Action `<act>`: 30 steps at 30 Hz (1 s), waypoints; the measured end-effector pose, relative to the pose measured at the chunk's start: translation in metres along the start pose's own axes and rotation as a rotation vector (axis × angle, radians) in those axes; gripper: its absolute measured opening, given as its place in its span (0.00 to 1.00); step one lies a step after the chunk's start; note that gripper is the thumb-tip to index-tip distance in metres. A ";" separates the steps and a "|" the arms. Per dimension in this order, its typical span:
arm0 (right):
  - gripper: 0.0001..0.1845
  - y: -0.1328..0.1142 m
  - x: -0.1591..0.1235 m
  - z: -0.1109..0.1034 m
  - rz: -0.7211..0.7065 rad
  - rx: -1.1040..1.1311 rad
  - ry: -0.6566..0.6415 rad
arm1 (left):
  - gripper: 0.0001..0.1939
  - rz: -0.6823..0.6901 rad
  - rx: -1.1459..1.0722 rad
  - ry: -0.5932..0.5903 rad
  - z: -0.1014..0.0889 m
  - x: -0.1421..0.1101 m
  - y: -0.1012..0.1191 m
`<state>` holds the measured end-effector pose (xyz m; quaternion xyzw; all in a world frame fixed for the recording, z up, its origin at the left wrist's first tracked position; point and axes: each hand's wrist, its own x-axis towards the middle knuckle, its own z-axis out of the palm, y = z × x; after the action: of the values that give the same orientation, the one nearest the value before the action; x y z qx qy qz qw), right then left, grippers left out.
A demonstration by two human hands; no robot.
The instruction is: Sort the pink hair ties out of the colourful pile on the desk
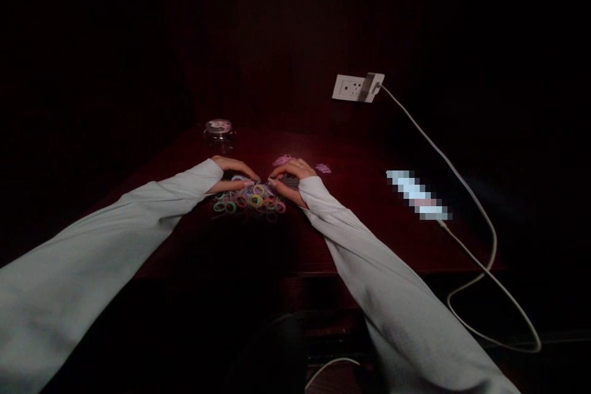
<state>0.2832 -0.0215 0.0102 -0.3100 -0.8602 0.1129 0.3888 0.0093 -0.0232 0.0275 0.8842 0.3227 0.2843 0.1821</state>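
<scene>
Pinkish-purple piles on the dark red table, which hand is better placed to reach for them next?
Probably your right hand: it is next to both small pinkish-purple piles. Your left hand is farther off, with the right partly in its way.

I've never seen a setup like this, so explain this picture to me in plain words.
No machine here: these are a person's bare left hand and right hand, seen by a camera worn on the head. On the dark red table are small coloured rings, probably hair ties, pinkish-purple pieces and a clear jar. A pixelated device joins a white cable running to the wall socket. Both hands' fingertips are at the rings; what they pinch is too small to tell.
</scene>
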 end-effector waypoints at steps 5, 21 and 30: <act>0.05 0.008 0.004 0.007 0.041 -0.038 -0.022 | 0.20 -0.121 0.022 0.014 -0.003 -0.001 0.006; 0.15 -0.030 -0.010 0.013 -0.217 -0.086 -0.280 | 0.13 0.037 0.144 0.152 -0.004 0.004 0.003; 0.08 -0.021 -0.010 0.005 -0.060 0.033 -0.135 | 0.15 0.115 0.204 0.131 0.003 0.004 0.004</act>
<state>0.2753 -0.0437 0.0103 -0.2693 -0.8915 0.1359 0.3379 0.0155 -0.0239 0.0286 0.8947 0.3100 0.3171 0.0533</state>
